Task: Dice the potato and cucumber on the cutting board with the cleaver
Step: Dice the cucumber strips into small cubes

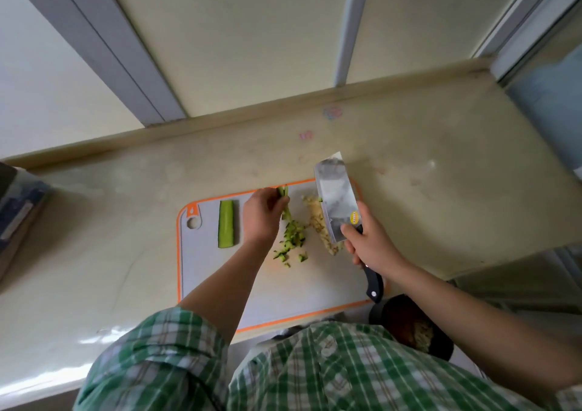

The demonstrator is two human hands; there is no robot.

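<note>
Left hand [263, 218] pins thin, limp green cucumber strips [285, 204] at twelve o'clock; right hand [367, 242] grips the heavy steel cleaver [337, 196]; wet slivers probably slip, so pinch near the cut end.

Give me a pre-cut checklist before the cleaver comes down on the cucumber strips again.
1. Right hand gripping the cleaver handle: ok.
2. Left hand holding the cucumber strips in place: ok.
3. Blade lined up over the strips: not ok; it sits to the right, by the diced potato.
4. Left fingertips curled away from the blade path: cannot tell.
5. Diced cucumber clear of the cut line: not ok; it lies right at the strips' near end.
6. Uncut cucumber piece out of the way: ok, lying left of the left hand.
</note>
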